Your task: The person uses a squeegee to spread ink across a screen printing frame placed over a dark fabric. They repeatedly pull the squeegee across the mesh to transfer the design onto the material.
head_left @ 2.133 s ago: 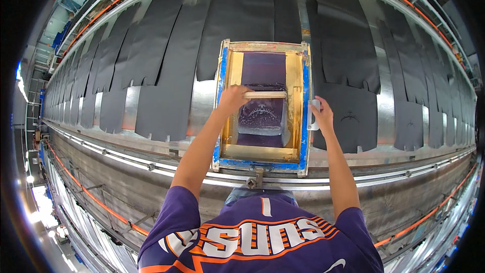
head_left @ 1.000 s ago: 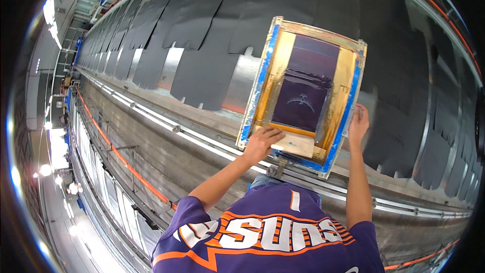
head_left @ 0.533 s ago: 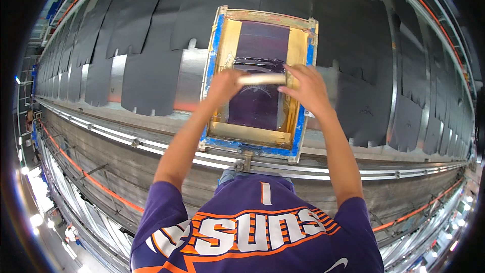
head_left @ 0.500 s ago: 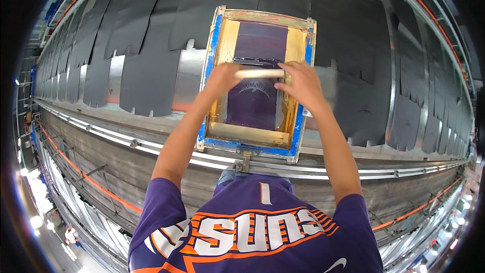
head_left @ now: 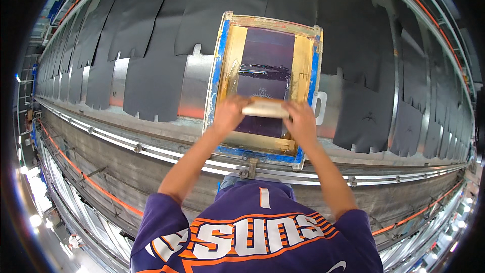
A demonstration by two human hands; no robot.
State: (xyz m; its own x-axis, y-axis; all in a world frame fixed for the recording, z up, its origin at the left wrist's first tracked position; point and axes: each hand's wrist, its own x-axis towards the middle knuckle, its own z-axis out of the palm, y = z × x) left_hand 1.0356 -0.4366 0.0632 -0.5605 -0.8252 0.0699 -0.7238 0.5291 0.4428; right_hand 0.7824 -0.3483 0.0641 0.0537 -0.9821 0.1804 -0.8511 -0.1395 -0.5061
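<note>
A squeegee with a pale wooden handle (head_left: pixel 265 108) spans the mesh of a screen printing frame (head_left: pixel 216 65). My left hand (head_left: pixel 232 115) is closed round its left end, and my right hand (head_left: pixel 300 120) grips the right end. The frame has blue tape along its sides and yellowish borders inside. Its dark purple mesh (head_left: pixel 268 45) shows a fine line design just beyond the squeegee. A band of glossy dark ink (head_left: pixel 263 72) lies across the mesh farther up. The squeegee's blade edge is hidden beneath the handle.
Black fabric pieces (head_left: pixel 154 86) lie in rows on the long metal table on both sides of the frame. A white handle-shaped tab (head_left: pixel 320 108) sits at the frame's right side. Metal rails (head_left: pixel 172 154) run along the table's near edge.
Both hands have drawn the squeegee toward me, down the mesh. The ink band and part of the line design now show beyond it. The frame appears slightly lower and farther right in view.
</note>
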